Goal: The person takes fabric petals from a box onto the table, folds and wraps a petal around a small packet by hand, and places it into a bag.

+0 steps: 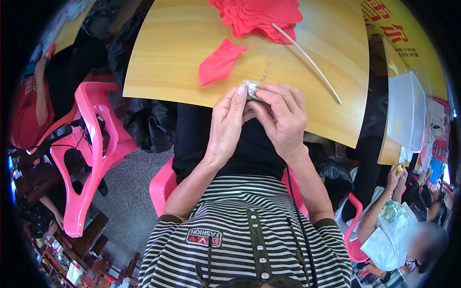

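Observation:
Above the front edge of the wooden table [168, 57], my left hand [226, 122] and my right hand [283, 115] meet around a small whitish-grey piece [251, 89]. Thumb and fingers of both hands press on it, and its lower part is hidden by them. Just beyond my left hand lies a single red fabric piece [220, 62]. A pile of red fabric pieces [259, 17] sits farther back on the table. One end of a thin white stick [312, 65] rests on the pile, and it slants down to the right.
A pink plastic chair [91, 144] stands at the left. At the right are another table with a translucent white bin [406, 113] and a seated person [389, 235] holding something yellow. Another person in red [29, 115] is at the far left.

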Demonstrator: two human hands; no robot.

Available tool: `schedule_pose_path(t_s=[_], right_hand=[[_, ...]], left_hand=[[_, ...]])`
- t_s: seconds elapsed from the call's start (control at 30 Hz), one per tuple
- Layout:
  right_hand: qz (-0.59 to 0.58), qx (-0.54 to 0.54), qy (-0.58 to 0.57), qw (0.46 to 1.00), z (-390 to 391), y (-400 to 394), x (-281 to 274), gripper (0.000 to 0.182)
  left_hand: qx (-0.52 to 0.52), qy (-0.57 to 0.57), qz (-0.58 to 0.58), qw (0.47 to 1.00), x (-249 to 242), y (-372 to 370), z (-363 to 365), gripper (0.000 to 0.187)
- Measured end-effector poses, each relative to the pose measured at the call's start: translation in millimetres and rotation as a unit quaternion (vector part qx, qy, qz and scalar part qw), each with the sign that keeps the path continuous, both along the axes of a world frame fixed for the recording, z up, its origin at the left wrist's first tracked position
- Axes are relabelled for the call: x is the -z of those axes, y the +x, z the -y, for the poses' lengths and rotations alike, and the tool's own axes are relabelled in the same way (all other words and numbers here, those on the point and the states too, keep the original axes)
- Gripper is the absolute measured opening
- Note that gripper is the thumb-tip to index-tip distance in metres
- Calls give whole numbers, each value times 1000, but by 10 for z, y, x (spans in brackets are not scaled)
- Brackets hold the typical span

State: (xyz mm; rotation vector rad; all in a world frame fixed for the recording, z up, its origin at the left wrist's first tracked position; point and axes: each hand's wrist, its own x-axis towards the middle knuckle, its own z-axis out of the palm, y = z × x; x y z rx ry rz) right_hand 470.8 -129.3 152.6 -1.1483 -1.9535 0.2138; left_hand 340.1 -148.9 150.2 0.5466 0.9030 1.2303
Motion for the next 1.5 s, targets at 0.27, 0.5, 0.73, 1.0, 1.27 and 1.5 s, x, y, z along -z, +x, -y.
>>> schedule_pose_path(t_s=[0.27, 0.5, 0.73, 1.0, 1.27, 1.5], right_hand=[[-67, 19, -93, 993, -53, 114, 139, 23], [21, 22, 25, 999, -161, 158, -55, 25], [66, 15, -54, 996, -153, 67, 71, 29], [-9, -20, -92, 995, -264, 45, 121, 24], [-352, -76, -351, 865, -338, -146, 75, 11], [-366, -146, -434, 810, -474, -365, -9, 17]], left_hand=[[21, 136, -368, 920, -92, -117, -16, 18], [-127, 287, -678, 664, -24, -332, -417, 22], [-99, 219, -648, 723, 133, -406, -479, 14], [-107, 188, -571, 792, 56, -495, -462, 9], [-78, 160, -531, 829, 40, -485, -443, 8], [-151, 214, -472, 842, 269, -539, -464, 7]])
